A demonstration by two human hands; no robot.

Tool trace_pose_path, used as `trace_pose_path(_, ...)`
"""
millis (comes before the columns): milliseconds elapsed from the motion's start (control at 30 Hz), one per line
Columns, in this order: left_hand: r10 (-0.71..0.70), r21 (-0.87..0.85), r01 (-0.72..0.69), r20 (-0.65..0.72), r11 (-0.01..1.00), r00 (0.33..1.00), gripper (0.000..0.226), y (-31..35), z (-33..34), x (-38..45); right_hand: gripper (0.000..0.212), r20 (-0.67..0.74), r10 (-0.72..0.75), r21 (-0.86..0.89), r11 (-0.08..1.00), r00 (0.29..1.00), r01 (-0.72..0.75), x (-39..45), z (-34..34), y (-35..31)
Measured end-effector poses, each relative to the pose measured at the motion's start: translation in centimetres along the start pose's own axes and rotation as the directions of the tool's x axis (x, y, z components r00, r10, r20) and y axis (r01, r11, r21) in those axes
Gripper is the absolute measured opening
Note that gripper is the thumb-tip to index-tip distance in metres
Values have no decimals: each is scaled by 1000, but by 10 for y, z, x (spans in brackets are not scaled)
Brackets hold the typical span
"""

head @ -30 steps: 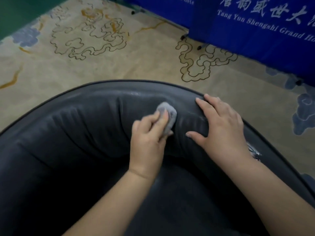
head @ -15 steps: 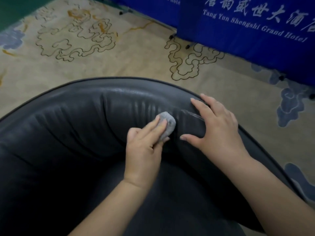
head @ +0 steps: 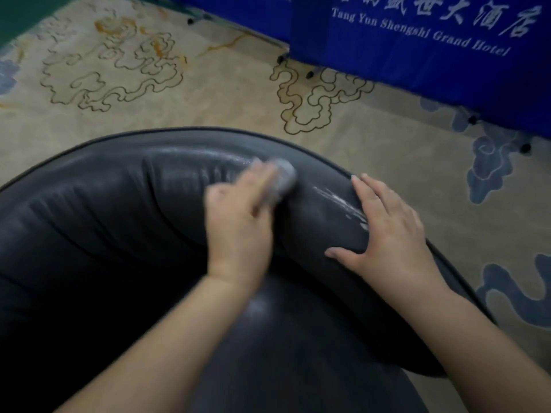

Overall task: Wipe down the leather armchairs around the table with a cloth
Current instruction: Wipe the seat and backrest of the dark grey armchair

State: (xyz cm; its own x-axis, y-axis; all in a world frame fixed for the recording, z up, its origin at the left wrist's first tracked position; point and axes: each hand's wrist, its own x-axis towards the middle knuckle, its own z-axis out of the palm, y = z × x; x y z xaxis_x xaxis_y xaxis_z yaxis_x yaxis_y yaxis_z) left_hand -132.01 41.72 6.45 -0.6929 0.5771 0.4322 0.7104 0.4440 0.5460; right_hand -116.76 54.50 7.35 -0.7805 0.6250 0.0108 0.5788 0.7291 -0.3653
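Left hand (head: 238,225): fingers (head: 262,186) curled on grey cloth (head: 284,177), blurred, pressed to armchair (head: 119,219) backrest top. Right hand (head: 387,234): fingers spread flat on same backrest, just beside cloth. Behind armchair: patterned carpet (head: 208,93), blue banner (head: 432,55) lettered "Grand Hotel".

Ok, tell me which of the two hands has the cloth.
The left hand: it grips the grey cloth against the armchair's backrest, motion-blurred. The right hand lies flat on the leather with straight fingers, holding nothing.
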Motion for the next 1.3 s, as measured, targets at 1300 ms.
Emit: trace_pose_path(1300, 69, 33, -73, 107, 997, 992, 32, 50, 38, 6, 105, -91, 110, 7, 994, 990, -110, -49, -1, 36)
